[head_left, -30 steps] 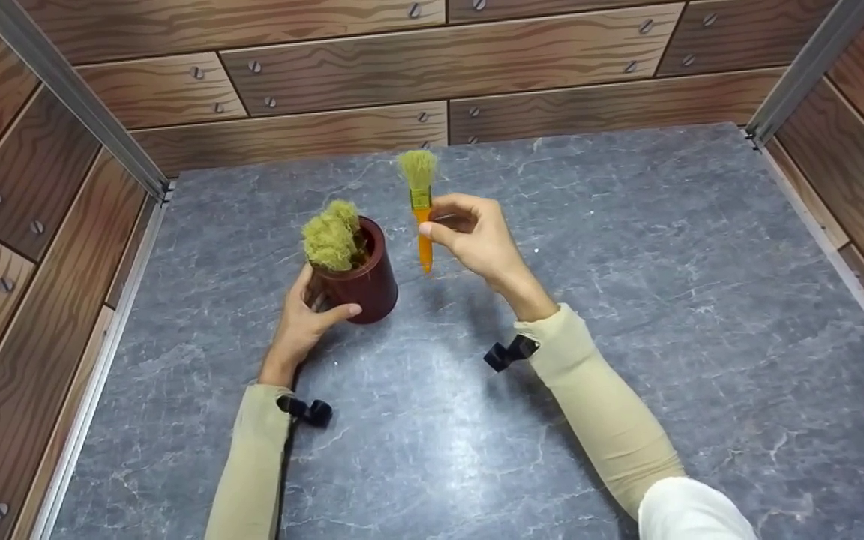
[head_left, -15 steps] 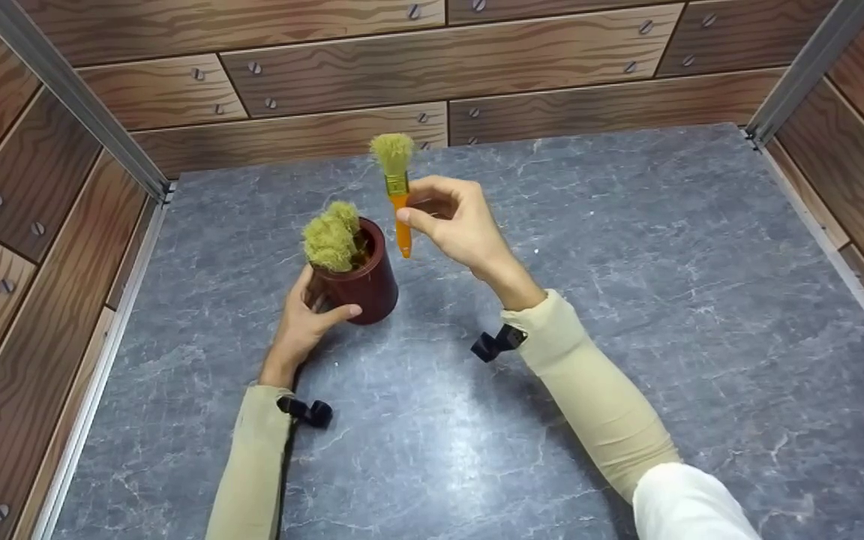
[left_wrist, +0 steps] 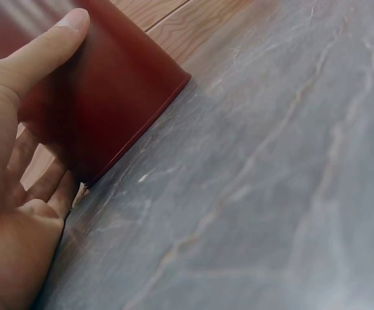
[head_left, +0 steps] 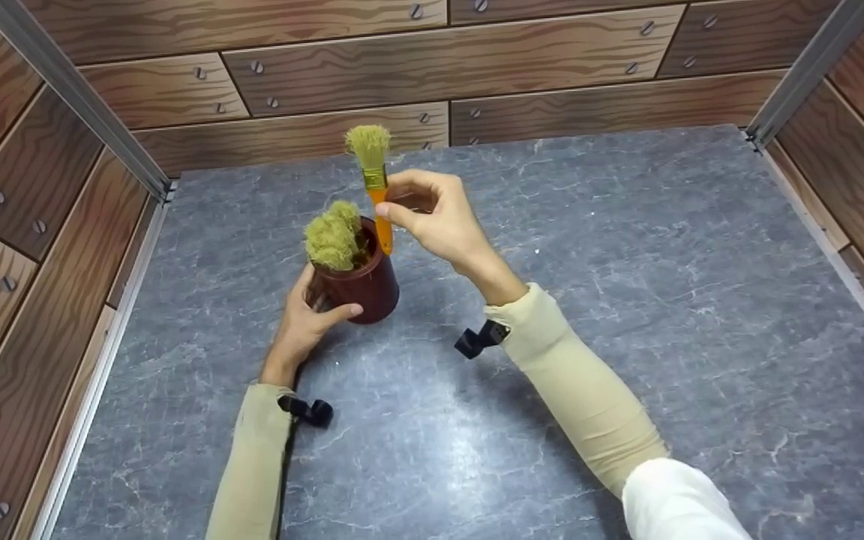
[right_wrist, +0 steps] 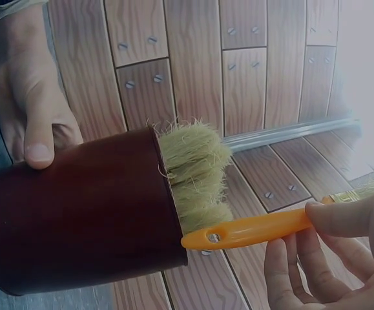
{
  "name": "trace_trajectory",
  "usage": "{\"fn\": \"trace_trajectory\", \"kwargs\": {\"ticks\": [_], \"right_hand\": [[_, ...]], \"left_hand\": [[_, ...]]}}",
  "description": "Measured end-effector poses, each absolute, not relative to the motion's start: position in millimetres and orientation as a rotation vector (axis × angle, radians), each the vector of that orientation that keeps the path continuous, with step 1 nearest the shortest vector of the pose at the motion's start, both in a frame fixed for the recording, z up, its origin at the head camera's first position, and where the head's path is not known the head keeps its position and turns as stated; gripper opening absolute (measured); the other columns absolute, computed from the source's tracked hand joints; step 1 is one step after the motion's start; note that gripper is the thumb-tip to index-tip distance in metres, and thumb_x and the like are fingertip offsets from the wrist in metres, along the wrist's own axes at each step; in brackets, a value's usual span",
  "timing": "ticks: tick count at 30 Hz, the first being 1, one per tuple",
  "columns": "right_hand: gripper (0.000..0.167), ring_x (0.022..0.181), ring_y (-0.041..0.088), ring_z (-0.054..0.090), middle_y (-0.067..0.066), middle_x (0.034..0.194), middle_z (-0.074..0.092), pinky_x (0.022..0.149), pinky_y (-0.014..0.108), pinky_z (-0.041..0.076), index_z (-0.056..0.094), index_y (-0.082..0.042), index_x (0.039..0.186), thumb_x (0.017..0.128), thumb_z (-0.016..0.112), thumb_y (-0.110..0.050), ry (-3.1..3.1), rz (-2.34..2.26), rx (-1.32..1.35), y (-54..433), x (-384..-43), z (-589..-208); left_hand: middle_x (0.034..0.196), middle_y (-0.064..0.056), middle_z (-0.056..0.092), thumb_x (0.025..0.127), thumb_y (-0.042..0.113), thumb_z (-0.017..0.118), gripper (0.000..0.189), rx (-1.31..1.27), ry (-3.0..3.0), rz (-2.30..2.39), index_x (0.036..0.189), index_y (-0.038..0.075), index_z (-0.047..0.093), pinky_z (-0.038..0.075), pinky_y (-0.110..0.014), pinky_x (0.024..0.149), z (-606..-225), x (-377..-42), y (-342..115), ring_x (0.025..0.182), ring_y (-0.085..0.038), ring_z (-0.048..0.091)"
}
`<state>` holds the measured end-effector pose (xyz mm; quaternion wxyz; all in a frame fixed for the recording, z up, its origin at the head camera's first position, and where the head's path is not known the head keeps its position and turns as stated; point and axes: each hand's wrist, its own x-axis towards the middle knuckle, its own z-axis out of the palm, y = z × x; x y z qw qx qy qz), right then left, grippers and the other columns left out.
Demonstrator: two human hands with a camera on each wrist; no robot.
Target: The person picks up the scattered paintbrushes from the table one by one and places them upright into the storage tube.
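Observation:
A dark red cylindrical cup point(head_left: 367, 291) stands upright on the table, with several pale-bristled brushes point(head_left: 333, 238) inside, bristles up, bunched toward its left side. My left hand point(head_left: 306, 319) grips the cup from the left, thumb across its front; the left wrist view shows the thumb on the wall of the cup point(left_wrist: 109, 90) and fingers behind it. My right hand point(head_left: 436, 217) pinches a paintbrush point(head_left: 377, 199) by its orange handle, bristles up. The handle's tip overlaps the cup's right rim in the head view. In the right wrist view the orange handle point(right_wrist: 251, 231) ends right at the rim.
The grey marbled tabletop point(head_left: 664, 300) extends around both arms. Wood-patterned panels point(head_left: 342, 67) wall off the back and both sides, with metal strips point(head_left: 87, 105) at the corners. A small black camera mount sits on each wrist.
My right hand has moved left and farther back with the paintbrush, bringing its handle from beside the cup to over the right rim. My left hand and the cup have stayed put.

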<state>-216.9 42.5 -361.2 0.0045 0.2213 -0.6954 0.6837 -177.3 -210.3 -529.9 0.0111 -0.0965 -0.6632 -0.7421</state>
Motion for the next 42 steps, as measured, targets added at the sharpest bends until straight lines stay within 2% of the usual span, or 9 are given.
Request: {"fn": "trace_trajectory", "kwargs": {"ticks": [13, 26, 34, 42], "right_hand": [[0.026, 0.095, 0.022, 0.075, 0.016, 0.107, 0.079, 0.093, 0.035, 0.062, 0.077, 0.002, 0.119, 0.094, 0.08, 0.0, -2.167, 2.14, 0.668, 30, -219, -359], [0.024, 0.094, 0.023, 0.077, 0.017, 0.108, 0.079, 0.091, 0.035, 0.064, 0.078, 0.004, 0.116, 0.092, 0.08, 0.002, -2.154, 2.115, 0.669, 20, -222, -362], [0.042, 0.109, 0.03, 0.076, 0.02, 0.126, 0.075, 0.1, 0.036, 0.062, 0.073, 0.003, 0.13, 0.089, 0.083, 0.002, -2.112, 2.169, 0.687, 20, -223, -365], [0.039, 0.112, 0.039, 0.074, 0.023, 0.128, 0.073, 0.1, 0.034, 0.062, 0.073, 0.004, 0.128, 0.09, 0.081, 0.002, -2.141, 2.142, 0.693, 23, -223, -368]], "left_hand": [[0.161, -0.005, 0.053, 0.083, -0.004, 0.09, 0.101, -0.306, -2.091, -2.295, 0.166, 0.021, 0.038, 0.043, -0.041, 0.124, -530, -177, -210, 0.149, -0.025, 0.051], [0.163, -0.003, 0.051, 0.084, 0.0, 0.09, 0.103, -0.321, -2.1, -2.292, 0.168, 0.025, 0.036, 0.043, -0.039, 0.124, -530, -178, -209, 0.15, -0.024, 0.05], [0.161, -0.005, 0.053, 0.083, -0.002, 0.09, 0.102, -0.328, -2.08, -2.297, 0.167, 0.022, 0.038, 0.043, -0.039, 0.124, -529, -177, -209, 0.15, -0.025, 0.051], [0.161, -0.005, 0.053, 0.084, -0.004, 0.089, 0.101, -0.336, -2.08, -2.294, 0.167, 0.023, 0.038, 0.044, -0.039, 0.124, -531, -177, -211, 0.15, -0.025, 0.051]]}}
